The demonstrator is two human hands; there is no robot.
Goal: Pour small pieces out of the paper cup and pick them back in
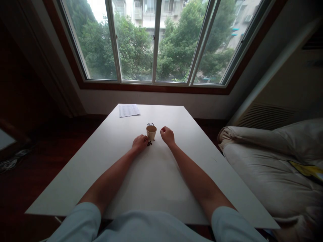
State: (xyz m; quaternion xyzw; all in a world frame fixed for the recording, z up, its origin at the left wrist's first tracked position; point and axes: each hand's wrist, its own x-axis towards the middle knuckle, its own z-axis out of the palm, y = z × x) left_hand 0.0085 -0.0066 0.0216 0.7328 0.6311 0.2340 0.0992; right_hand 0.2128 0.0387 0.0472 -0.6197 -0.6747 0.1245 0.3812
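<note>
A small tan paper cup (151, 133) stands upright on the white table, its mouth facing up. Beside its left wall rests my left hand (140, 143), fingers bent and partly apart; the fingertips are at the cup, but whether they press on it I cannot tell. Several small dark pieces, bean-like (149, 143), lie by my left fingertips in front of the cup. Just right of the cup, my right hand (167, 135) is held closed, fingers curled together. Anything inside those fingers is hidden. Behind the cup lies a thin dark looped item (150, 124), partly covered by it.
Printed paper sheets (129, 110) lie at the table's far left corner. The white table (113, 174) reaches close to the window wall. A padded light-coloured seat (252, 168) stands along the right side, and cables (13, 161) lie on the floor at left.
</note>
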